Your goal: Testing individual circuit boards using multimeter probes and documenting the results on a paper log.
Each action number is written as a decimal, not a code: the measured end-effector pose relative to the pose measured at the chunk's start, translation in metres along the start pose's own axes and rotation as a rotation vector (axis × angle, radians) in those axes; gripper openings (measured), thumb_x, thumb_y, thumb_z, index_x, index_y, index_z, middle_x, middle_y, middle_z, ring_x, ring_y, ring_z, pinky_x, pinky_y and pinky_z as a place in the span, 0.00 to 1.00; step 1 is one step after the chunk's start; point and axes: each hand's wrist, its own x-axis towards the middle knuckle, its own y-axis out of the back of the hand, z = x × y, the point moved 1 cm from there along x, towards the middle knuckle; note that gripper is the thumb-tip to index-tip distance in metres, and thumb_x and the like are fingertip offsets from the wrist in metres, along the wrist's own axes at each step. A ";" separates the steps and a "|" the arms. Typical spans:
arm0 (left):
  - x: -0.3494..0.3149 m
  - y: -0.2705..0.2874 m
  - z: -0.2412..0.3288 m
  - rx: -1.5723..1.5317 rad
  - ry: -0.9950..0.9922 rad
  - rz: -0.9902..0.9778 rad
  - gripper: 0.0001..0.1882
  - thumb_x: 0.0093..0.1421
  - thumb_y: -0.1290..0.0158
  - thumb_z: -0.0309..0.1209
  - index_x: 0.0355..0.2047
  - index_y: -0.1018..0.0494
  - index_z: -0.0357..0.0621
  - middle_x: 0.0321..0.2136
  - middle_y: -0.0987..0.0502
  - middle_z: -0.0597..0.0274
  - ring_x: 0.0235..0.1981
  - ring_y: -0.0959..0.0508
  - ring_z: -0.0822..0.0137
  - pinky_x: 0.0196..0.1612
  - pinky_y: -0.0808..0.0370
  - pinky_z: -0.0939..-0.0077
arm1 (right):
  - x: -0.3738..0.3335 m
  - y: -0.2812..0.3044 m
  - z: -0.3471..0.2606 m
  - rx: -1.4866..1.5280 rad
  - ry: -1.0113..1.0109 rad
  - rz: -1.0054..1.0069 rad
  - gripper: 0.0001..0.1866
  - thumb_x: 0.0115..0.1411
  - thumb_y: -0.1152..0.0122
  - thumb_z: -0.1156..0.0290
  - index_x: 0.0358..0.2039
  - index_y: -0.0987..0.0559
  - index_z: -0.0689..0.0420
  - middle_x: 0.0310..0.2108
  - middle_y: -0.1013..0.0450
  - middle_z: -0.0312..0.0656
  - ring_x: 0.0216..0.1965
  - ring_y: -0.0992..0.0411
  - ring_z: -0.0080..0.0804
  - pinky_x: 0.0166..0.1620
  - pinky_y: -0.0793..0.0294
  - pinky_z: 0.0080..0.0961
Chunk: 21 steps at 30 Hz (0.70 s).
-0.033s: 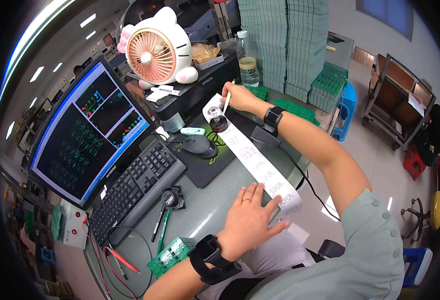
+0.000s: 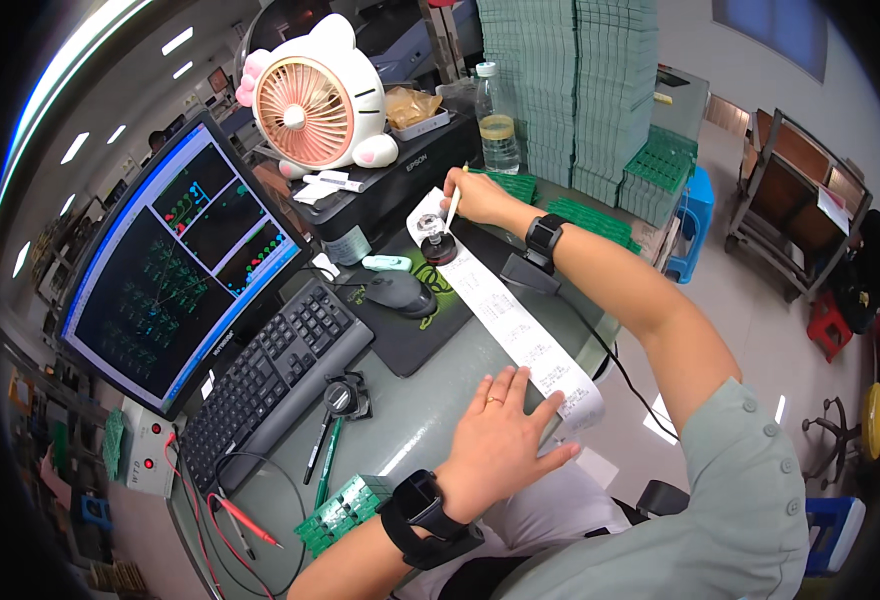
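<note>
A long white printed paper strip (image 2: 512, 322) runs across the desk and curls over its near edge. My left hand (image 2: 498, 432) lies palm down at the strip's near end, fingers spread, with a ring on one finger. At the far end, my right hand (image 2: 481, 196) pinches a thin pale stick (image 2: 454, 208), pen- or brush-like, its lower end beside a small dark round bottle (image 2: 439, 249). That bottle stands on the strip; a clear round piece (image 2: 428, 224) shows just beyond it. Black bands circle both wrists.
A monitor (image 2: 180, 270), keyboard (image 2: 265, 375) and mouse (image 2: 401, 294) stand left. Behind are a cat-shaped fan (image 2: 315, 95), printer (image 2: 400, 180), water bottle (image 2: 497, 120) and stacked green boards (image 2: 570, 90). Pens (image 2: 328, 462), a green board (image 2: 345, 510) and red probe (image 2: 253, 522) lie nearer.
</note>
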 end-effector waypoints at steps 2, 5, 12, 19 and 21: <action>0.001 -0.001 0.001 -0.002 -0.005 0.007 0.31 0.60 0.52 0.59 0.56 0.28 0.55 0.56 0.33 0.38 0.59 0.35 0.42 0.64 0.41 0.52 | 0.005 -0.008 0.007 0.035 -0.055 -0.061 0.11 0.58 0.37 0.66 0.34 0.26 0.60 0.27 0.23 0.46 0.28 0.22 0.38 0.32 0.26 0.33; -0.002 -0.001 -0.001 -0.002 0.000 0.018 0.31 0.60 0.52 0.59 0.56 0.28 0.55 0.55 0.33 0.38 0.59 0.34 0.42 0.64 0.41 0.52 | 0.012 -0.020 -0.003 0.085 -0.133 -0.184 0.07 0.58 0.39 0.74 0.35 0.26 0.61 0.30 0.23 0.46 0.24 0.22 0.31 0.29 0.23 0.24; -0.002 -0.002 -0.003 0.010 0.005 -0.002 0.31 0.60 0.51 0.59 0.57 0.29 0.56 0.56 0.33 0.37 0.59 0.34 0.42 0.64 0.41 0.52 | 0.010 -0.030 -0.011 0.543 -0.370 -0.408 0.12 0.61 0.38 0.70 0.36 0.28 0.65 0.32 0.24 0.44 0.31 0.22 0.28 0.35 0.20 0.22; 0.000 -0.001 -0.001 -0.031 0.017 -0.048 0.33 0.60 0.51 0.58 0.58 0.30 0.50 0.58 0.36 0.33 0.62 0.38 0.43 0.66 0.44 0.52 | 0.006 -0.011 -0.019 0.683 -0.362 -0.500 0.15 0.63 0.39 0.62 0.34 0.30 0.60 0.38 0.24 0.46 0.31 0.22 0.28 0.36 0.19 0.22; 0.000 -0.003 -0.002 -0.010 0.009 -0.021 0.32 0.60 0.51 0.58 0.57 0.29 0.52 0.57 0.35 0.35 0.61 0.36 0.43 0.65 0.42 0.52 | 0.008 0.002 -0.034 0.520 -0.287 -0.393 0.16 0.62 0.38 0.60 0.33 0.29 0.61 0.37 0.23 0.46 0.29 0.21 0.29 0.33 0.21 0.23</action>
